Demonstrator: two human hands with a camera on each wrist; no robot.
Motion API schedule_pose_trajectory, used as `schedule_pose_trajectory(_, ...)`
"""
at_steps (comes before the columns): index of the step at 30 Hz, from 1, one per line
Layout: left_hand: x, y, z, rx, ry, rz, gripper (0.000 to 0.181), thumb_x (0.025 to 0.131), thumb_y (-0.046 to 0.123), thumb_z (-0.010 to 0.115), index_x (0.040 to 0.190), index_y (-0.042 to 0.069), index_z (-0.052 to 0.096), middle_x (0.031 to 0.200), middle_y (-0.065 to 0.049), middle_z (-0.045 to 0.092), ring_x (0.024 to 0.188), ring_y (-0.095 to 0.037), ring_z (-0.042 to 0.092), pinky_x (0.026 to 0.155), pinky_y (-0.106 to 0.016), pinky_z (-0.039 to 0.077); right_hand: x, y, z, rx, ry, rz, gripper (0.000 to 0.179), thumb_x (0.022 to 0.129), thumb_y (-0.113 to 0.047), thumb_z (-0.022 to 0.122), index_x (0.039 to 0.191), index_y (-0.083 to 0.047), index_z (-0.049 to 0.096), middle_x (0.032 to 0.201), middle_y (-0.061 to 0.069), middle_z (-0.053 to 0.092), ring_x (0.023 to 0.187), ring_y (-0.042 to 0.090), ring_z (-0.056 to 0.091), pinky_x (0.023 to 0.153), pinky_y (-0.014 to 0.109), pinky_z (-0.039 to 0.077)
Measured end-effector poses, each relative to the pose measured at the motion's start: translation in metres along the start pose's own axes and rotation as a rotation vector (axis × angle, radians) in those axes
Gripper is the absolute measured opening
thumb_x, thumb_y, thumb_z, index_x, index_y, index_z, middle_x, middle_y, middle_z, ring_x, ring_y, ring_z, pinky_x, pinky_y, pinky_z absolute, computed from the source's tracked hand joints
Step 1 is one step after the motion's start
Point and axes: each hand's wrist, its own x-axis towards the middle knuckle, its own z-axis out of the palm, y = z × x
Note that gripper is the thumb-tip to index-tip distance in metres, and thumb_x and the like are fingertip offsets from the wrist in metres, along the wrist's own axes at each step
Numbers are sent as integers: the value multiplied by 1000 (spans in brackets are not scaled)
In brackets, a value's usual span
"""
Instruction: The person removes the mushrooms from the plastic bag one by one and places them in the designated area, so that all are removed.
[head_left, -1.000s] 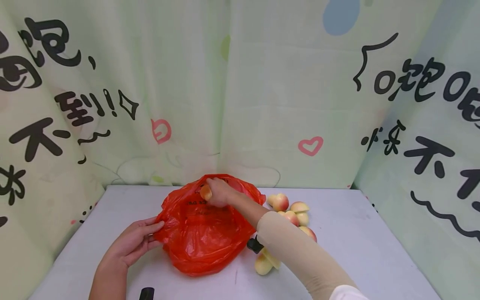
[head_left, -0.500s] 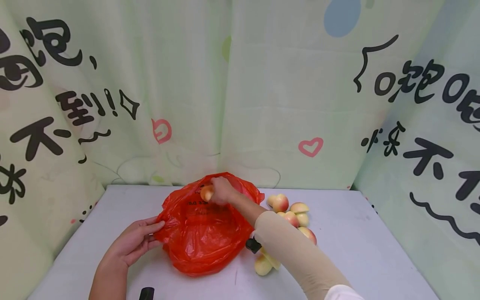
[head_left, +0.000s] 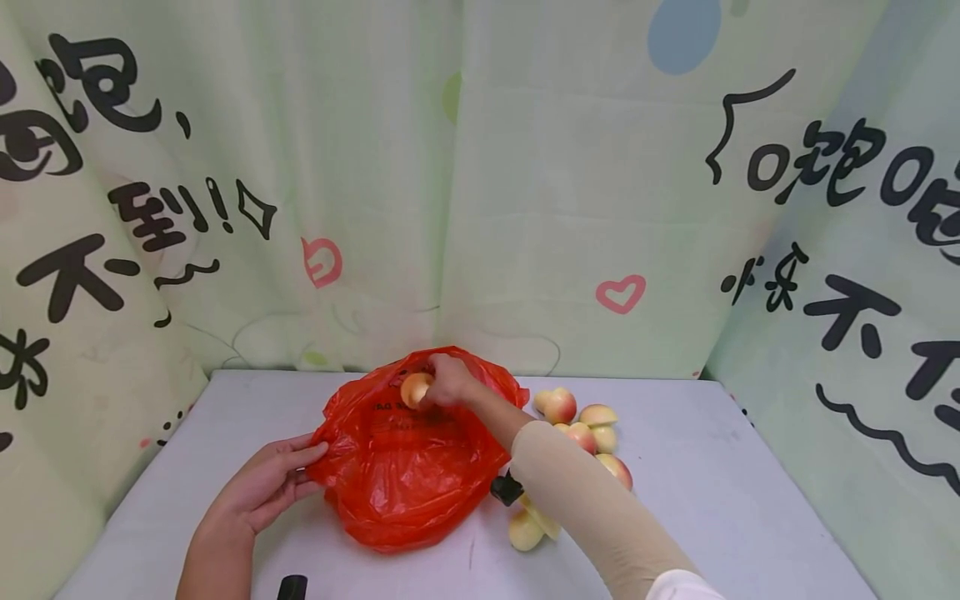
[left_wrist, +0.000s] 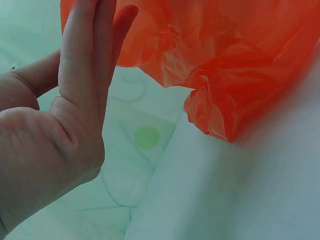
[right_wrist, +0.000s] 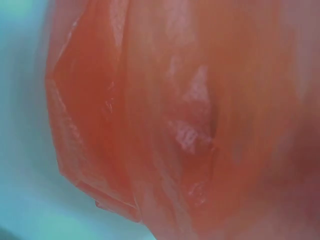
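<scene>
A red plastic bag [head_left: 405, 500] stands with its mouth spread wide in the middle of the table. My left hand [head_left: 258, 483] pinches the bag's left rim between thumb and fairly straight fingers; the left wrist view shows the fingers against the red film. Inside the mouth, my right hand [head_left: 450, 383] holds a rounded, orange-tan mushroom [head_left: 416, 390] at its fingertips, near the bag's far wall. Some of the fingers are hidden. Only blurred red film of the bag [right_wrist: 100, 125] fills most of the right wrist view.
Several red-and-yellow mushrooms [head_left: 559, 406] lie in a group right of the bag, partly behind the right sleeve [head_left: 585, 492]. One pale mushroom [head_left: 527, 530] lies nearer me. A printed curtain [head_left: 525, 208] encloses the white table [head_left: 712, 500] at the back and sides.
My right hand has shifted slightly right inside the bag, and more of the mushroom shows. The left hand and the bag have barely moved.
</scene>
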Motion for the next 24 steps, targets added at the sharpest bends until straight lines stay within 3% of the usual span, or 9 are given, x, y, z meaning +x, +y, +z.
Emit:
schedule_pose_trajectory(13,1,1,-2,4,-23,2,65,104,24,66,159,3,39,114,2,75,99,-14,75,90,-29,62,-9,5,-4,240,-28,60,58,77,-6,90,130,-3,64,128,13,67,109,27,61,100,42,59)
schedule_pose_trajectory(18,0,2,-2,13,-12,-9,67,105,24,65,161,3,35,114,3,75,98,-14,74,89,-28,62,-15,5,-8,265,-50,63,60,78,-6,89,132,-6,64,130,9,66,111,25,60,99,42,59)
schedule_pose_trajectory(24,-2,0,-1,9,-3,-10,70,105,24,65,162,3,32,116,3,74,102,-15,74,92,-30,62,-22,8,-12,285,-89,12,51,78,-2,88,125,-10,68,125,8,66,109,25,59,92,39,61)
